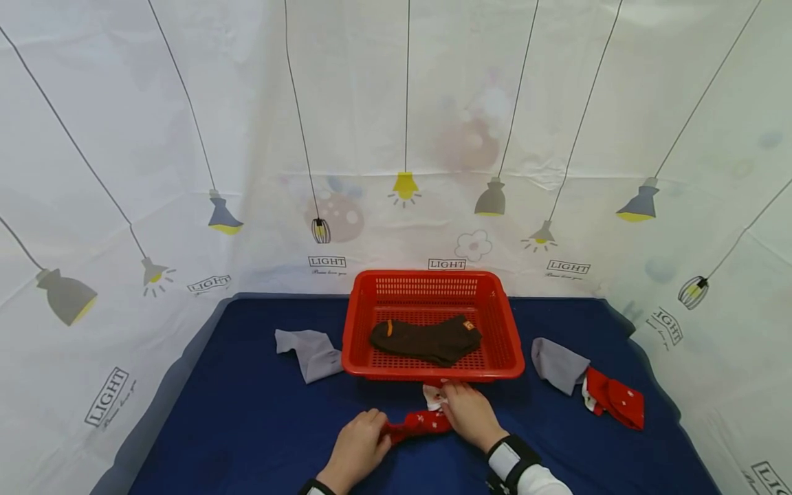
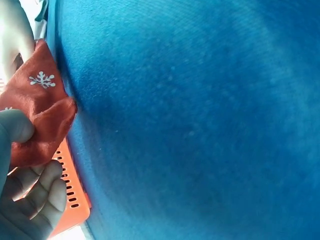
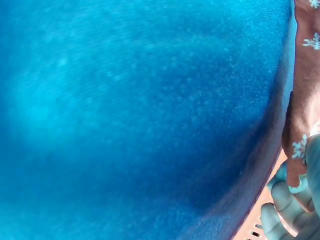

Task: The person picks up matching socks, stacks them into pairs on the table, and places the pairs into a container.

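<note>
A red sock (image 1: 421,424) with white snowflakes is stretched between both hands, just in front of the red basket (image 1: 433,375). My left hand (image 1: 361,443) pinches one end, thumb on top in the left wrist view, where the sock (image 2: 42,100) shows a snowflake. At the other end my right hand (image 1: 470,412) grips the sock beside a pale patterned patch (image 1: 434,397). The right wrist view catches only the fingers (image 3: 285,205) curled at the sock's lower end. Inside the basket lies a pair of dark brown socks (image 1: 427,340) with orange marks.
Left of the basket a grey sock (image 1: 312,354) lies crumpled on the dark blue cloth (image 1: 247,412). To the right are another grey sock (image 1: 559,364) and a folded red sock (image 1: 615,399), overlapping at their edges. A white curtain (image 1: 396,103) with printed lamps surrounds the table.
</note>
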